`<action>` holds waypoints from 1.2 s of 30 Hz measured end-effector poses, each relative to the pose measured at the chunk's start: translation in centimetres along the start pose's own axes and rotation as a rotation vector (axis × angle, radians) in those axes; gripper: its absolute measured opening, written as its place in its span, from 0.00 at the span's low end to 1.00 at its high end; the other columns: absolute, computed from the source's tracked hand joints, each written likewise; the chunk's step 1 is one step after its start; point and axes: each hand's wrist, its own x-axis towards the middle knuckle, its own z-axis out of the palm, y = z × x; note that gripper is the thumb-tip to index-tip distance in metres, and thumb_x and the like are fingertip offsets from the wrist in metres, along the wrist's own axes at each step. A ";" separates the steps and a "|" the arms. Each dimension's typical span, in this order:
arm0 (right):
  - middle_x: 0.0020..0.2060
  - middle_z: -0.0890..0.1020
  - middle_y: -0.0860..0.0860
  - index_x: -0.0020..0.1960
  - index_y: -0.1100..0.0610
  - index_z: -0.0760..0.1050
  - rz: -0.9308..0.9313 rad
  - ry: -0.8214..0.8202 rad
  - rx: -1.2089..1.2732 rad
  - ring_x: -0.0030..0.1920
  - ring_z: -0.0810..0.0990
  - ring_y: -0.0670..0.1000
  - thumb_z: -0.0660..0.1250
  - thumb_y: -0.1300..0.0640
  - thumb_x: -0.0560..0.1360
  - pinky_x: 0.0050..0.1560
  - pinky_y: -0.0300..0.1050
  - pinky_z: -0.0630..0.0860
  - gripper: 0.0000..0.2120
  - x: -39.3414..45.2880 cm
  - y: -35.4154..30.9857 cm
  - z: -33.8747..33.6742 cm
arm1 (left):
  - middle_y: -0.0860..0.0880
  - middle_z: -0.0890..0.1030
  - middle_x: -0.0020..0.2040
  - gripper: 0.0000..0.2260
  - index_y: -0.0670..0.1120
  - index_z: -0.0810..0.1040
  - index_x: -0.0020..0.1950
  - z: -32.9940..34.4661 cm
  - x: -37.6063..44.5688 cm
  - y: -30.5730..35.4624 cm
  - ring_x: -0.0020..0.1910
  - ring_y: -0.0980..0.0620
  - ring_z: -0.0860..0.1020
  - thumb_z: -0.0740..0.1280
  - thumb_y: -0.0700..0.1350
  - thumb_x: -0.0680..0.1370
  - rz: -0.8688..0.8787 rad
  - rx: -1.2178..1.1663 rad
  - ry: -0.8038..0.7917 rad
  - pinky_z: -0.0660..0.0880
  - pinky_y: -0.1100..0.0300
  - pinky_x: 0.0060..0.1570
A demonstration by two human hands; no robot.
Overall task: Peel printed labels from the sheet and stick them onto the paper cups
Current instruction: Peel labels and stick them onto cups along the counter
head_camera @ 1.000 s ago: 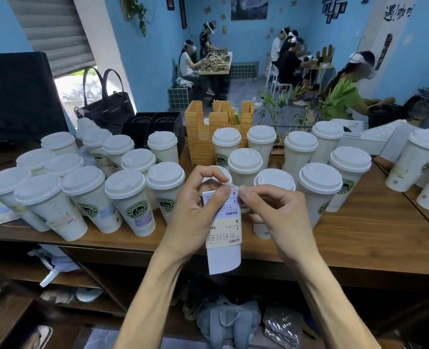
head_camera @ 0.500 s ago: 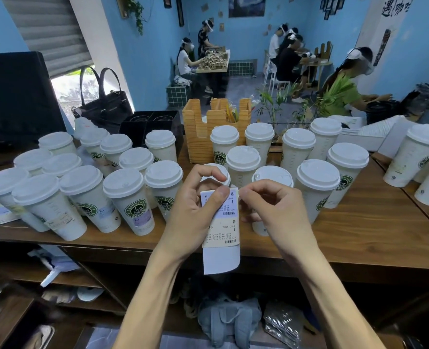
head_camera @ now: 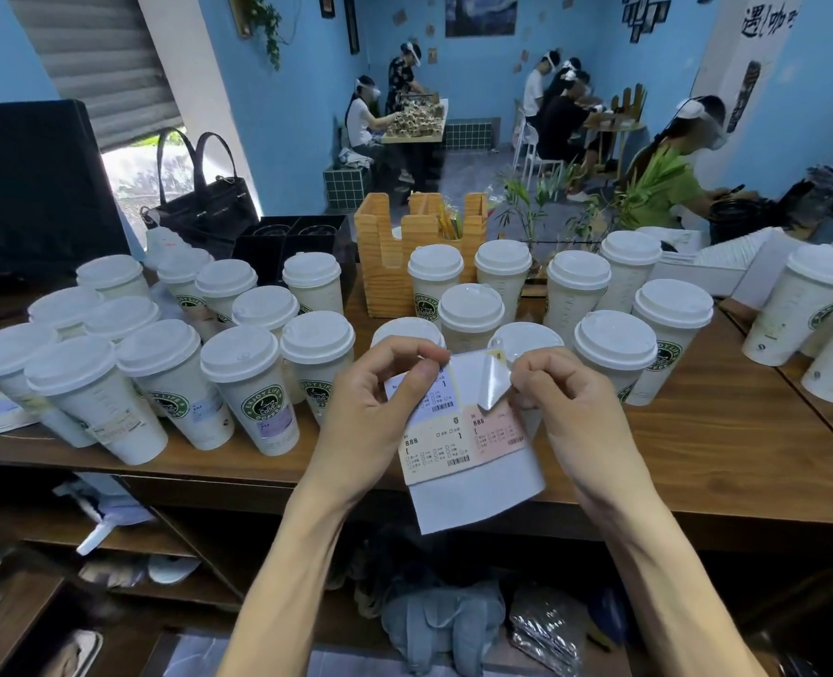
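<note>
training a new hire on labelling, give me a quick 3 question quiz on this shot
1. True or false: the right hand is peeling a label off the sheet.
2. Which hand holds the sheet steady? A) left hand B) neither
3. Fill in: the cups on the counter all wear white ____.

Key: 1 true; 2 A; 3 lids

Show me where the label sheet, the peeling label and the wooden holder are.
label sheet (head_camera: 473, 500): head view, blank lower part.
peeling label (head_camera: 490, 381): head view, curled shiny back.
wooden holder (head_camera: 385, 280): head view, front wall.
</note>
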 end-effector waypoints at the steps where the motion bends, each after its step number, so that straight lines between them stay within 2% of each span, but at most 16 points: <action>1: 0.42 0.83 0.40 0.32 0.48 0.81 0.009 0.000 0.013 0.45 0.80 0.46 0.67 0.56 0.72 0.51 0.47 0.76 0.11 -0.1 0.1 -0.3 | 0.54 0.85 0.47 0.10 0.54 0.84 0.47 0.0 -0.1 0.0 0.48 0.59 0.81 0.68 0.39 0.81 -0.010 0.011 0.006 0.75 0.67 0.45; 2: 0.47 0.84 0.41 0.33 0.49 0.81 0.037 -0.008 0.051 0.47 0.82 0.48 0.68 0.58 0.75 0.52 0.50 0.78 0.13 -0.2 0.1 -0.5 | 0.55 0.86 0.46 0.09 0.53 0.85 0.48 0.1 -0.1 0.1 0.47 0.60 0.81 0.69 0.39 0.81 -0.017 0.020 0.008 0.75 0.68 0.44; 3: 0.50 0.86 0.43 0.36 0.52 0.82 0.078 -0.019 0.093 0.47 0.83 0.50 0.66 0.61 0.78 0.49 0.52 0.78 0.14 -0.3 0.0 -0.8 | 0.55 0.86 0.46 0.09 0.52 0.85 0.48 0.1 -0.2 0.2 0.46 0.60 0.82 0.69 0.39 0.81 -0.026 0.024 0.008 0.75 0.68 0.43; 4: 0.48 0.87 0.45 0.40 0.57 0.81 0.121 -0.038 0.121 0.43 0.83 0.50 0.64 0.64 0.80 0.44 0.51 0.77 0.13 -0.4 -0.1 -1.1 | 0.55 0.86 0.45 0.09 0.52 0.85 0.48 0.2 -0.3 0.2 0.45 0.60 0.82 0.70 0.39 0.80 -0.040 0.022 0.006 0.75 0.68 0.43; 6: 0.36 0.85 0.48 0.44 0.61 0.77 0.165 -0.072 0.101 0.32 0.80 0.46 0.59 0.65 0.83 0.34 0.44 0.71 0.11 -0.7 -0.2 -1.6 | 0.54 0.87 0.44 0.09 0.54 0.87 0.46 0.2 -0.5 0.4 0.42 0.59 0.82 0.74 0.39 0.76 -0.089 -0.009 -0.011 0.76 0.67 0.41; 8: 0.32 0.83 0.49 0.46 0.61 0.76 0.173 -0.102 0.060 0.29 0.79 0.44 0.58 0.61 0.85 0.28 0.37 0.70 0.11 -0.8 0.0 -2.0 | 0.52 0.87 0.44 0.12 0.56 0.88 0.43 0.3 -0.7 0.4 0.41 0.58 0.83 0.79 0.38 0.70 -0.138 -0.029 -0.041 0.78 0.65 0.40; 10: 0.32 0.83 0.49 0.47 0.61 0.76 0.173 -0.097 0.056 0.28 0.79 0.44 0.58 0.60 0.86 0.27 0.35 0.72 0.12 -0.9 0.0 -2.5 | 0.53 0.87 0.45 0.14 0.57 0.88 0.44 0.4 -0.8 0.5 0.43 0.56 0.84 0.81 0.37 0.68 -0.153 -0.001 -0.071 0.80 0.63 0.40; 13: 0.31 0.83 0.50 0.43 0.59 0.76 0.181 -0.033 0.075 0.29 0.81 0.46 0.58 0.62 0.85 0.27 0.37 0.76 0.14 -1.0 0.1 -3.3 | 0.56 0.86 0.44 0.14 0.54 0.87 0.46 1.0 -0.7 0.3 0.43 0.59 0.83 0.80 0.35 0.69 -0.129 -0.006 -0.081 0.80 0.65 0.42; 16: 0.28 0.81 0.46 0.39 0.57 0.75 0.131 0.046 -0.006 0.30 0.80 0.45 0.60 0.65 0.83 0.30 0.41 0.79 0.14 -1.1 0.3 -3.9 | 0.59 0.86 0.43 0.13 0.50 0.85 0.49 1.9 -0.4 -0.1 0.42 0.63 0.82 0.78 0.33 0.71 -0.091 -0.004 -0.085 0.77 0.69 0.43; 18: 0.26 0.79 0.43 0.38 0.56 0.76 0.089 0.093 -0.078 0.29 0.79 0.44 0.61 0.66 0.81 0.33 0.43 0.80 0.14 -1.1 0.4 -4.3 | 0.59 0.86 0.44 0.13 0.50 0.85 0.50 2.6 -0.3 -0.5 0.43 0.63 0.82 0.78 0.34 0.72 -0.062 0.005 -0.078 0.77 0.68 0.44; 22: 0.28 0.80 0.44 0.36 0.53 0.78 0.071 0.147 -0.124 0.32 0.80 0.49 0.63 0.64 0.80 0.37 0.50 0.81 0.16 -1.4 0.4 -6.0 | 0.61 0.85 0.48 0.12 0.52 0.85 0.52 3.7 -0.1 -0.9 0.48 0.61 0.83 0.78 0.37 0.73 -0.039 0.030 -0.048 0.81 0.61 0.48; 25: 0.31 0.80 0.44 0.34 0.50 0.79 0.084 0.184 -0.142 0.34 0.80 0.45 0.64 0.63 0.81 0.39 0.50 0.81 0.18 -1.8 0.6 -8.2 | 0.57 0.86 0.51 0.15 0.54 0.84 0.55 4.5 0.3 -1.4 0.52 0.57 0.83 0.78 0.38 0.73 -0.038 -0.001 -0.014 0.82 0.55 0.54; 28: 0.30 0.80 0.42 0.39 0.56 0.77 0.077 0.245 -0.161 0.34 0.80 0.41 0.63 0.63 0.82 0.38 0.49 0.81 0.13 -2.5 0.4 -10.2 | 0.51 0.87 0.51 0.20 0.52 0.81 0.59 6.1 0.5 -1.5 0.51 0.53 0.84 0.78 0.34 0.73 -0.053 -0.096 -0.023 0.82 0.54 0.51; 31: 0.29 0.80 0.44 0.38 0.57 0.77 0.055 0.306 -0.204 0.35 0.79 0.45 0.64 0.62 0.80 0.35 0.46 0.78 0.12 -3.2 0.3 -11.7 | 0.50 0.87 0.49 0.21 0.50 0.79 0.61 8.7 0.2 -1.4 0.47 0.53 0.85 0.76 0.32 0.73 -0.081 -0.145 -0.084 0.83 0.55 0.47; 33: 0.29 0.81 0.48 0.38 0.55 0.77 0.049 0.350 -0.260 0.34 0.78 0.50 0.65 0.59 0.77 0.33 0.48 0.75 0.10 -3.7 0.3 -12.5 | 0.48 0.87 0.51 0.20 0.52 0.79 0.60 10.5 0.1 -1.6 0.49 0.50 0.85 0.77 0.34 0.74 -0.077 -0.133 -0.116 0.83 0.51 0.48; 36: 0.30 0.82 0.53 0.38 0.54 0.77 0.061 0.437 -0.332 0.31 0.77 0.50 0.65 0.56 0.75 0.36 0.50 0.74 0.07 -4.5 0.6 -14.2 | 0.48 0.86 0.51 0.19 0.55 0.79 0.59 13.7 0.0 -2.1 0.50 0.50 0.86 0.77 0.36 0.74 -0.074 -0.136 -0.161 0.83 0.51 0.48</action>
